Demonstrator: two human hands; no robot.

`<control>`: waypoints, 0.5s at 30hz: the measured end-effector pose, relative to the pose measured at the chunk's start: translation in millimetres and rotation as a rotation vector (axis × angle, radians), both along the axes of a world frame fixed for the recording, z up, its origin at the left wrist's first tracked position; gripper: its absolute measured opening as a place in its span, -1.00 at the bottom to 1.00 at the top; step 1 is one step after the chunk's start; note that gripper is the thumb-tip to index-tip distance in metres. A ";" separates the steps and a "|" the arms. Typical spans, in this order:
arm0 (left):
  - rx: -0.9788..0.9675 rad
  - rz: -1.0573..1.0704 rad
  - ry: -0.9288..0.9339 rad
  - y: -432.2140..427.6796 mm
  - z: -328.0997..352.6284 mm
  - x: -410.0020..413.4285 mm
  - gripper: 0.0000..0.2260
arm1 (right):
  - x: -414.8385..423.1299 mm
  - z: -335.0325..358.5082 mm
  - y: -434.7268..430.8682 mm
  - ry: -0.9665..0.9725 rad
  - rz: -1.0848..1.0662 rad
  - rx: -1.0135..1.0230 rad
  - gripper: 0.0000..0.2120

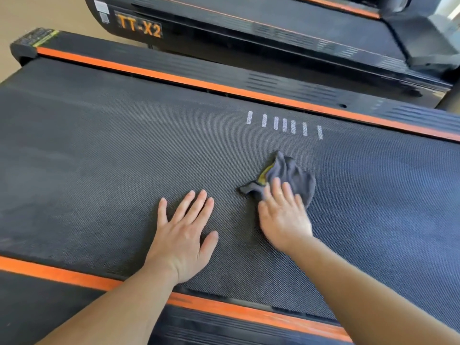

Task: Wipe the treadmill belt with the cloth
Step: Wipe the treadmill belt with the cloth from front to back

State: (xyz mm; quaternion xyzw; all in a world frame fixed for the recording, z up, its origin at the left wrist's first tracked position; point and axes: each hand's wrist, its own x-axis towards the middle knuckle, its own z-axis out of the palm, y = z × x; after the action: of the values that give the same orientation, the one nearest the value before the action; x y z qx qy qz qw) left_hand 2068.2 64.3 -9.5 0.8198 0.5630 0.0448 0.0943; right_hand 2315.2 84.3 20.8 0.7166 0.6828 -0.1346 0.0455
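The cloth [288,178] is being pressed flat against the treadmill belt [124,150] by the right hand [283,215], roughly mid-belt, a little toward the far edge and just below a row of short white marks [285,125] printed on the surface. The right grip is not being closed around anything: the fingers [276,190] are being laid out over the near part of the cloth, which is being pinned under them rather than pinched. The left hand [184,235] is being rested open and flat on the bare belt just beside it, nearer the near edge, with fingers spread and nothing held, apparently as a brace. The cloth is being read as soft, limp and light: it is bunching into folds beyond the fingertips, with a yellow seam [265,174] showing at a crease. It is being judged likely to ride up or crumple on the textured belt if pushed from one edge only, so a hold with the palm over its middle, or a gathered wad under the fingers, is being judged best. The belt itself is being judged grippy, not slick. Orange side rails [174,78] are bordering the belt at both long edges, and a second treadmill [273,28] is being seen beyond the far rail. Some motion blur is being noted on the right hand.
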 end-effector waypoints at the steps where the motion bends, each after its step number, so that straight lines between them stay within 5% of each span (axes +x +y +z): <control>1: 0.006 0.002 -0.001 -0.4 -0.2 0.3 -0.36 | -11.6 -1.5 -15.9 0.010 0.133 0.036 -0.43; 5: 0.019 -0.002 0.007 1.6 -0.8 0.8 -0.35 | -9.3 -1.1 -54.6 0.118 0.521 -0.038 -0.45; 12: -0.003 -0.002 -0.007 0.6 -0.5 -0.8 -0.35 | 29.9 8.3 14.9 0.015 -0.126 -0.082 -0.45; 15: 0.007 -0.001 -0.005 0.5 -1.3 -0.8 -0.36 | -6.6 0.6 -8.8 -0.013 0.017 -0.010 -0.41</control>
State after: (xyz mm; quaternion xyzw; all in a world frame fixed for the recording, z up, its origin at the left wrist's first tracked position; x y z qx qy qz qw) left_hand 2067.4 64.8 -10.8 0.8205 0.5620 0.0488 0.0930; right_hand 2308.7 75.6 21.4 0.7116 0.6878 -0.1327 0.0546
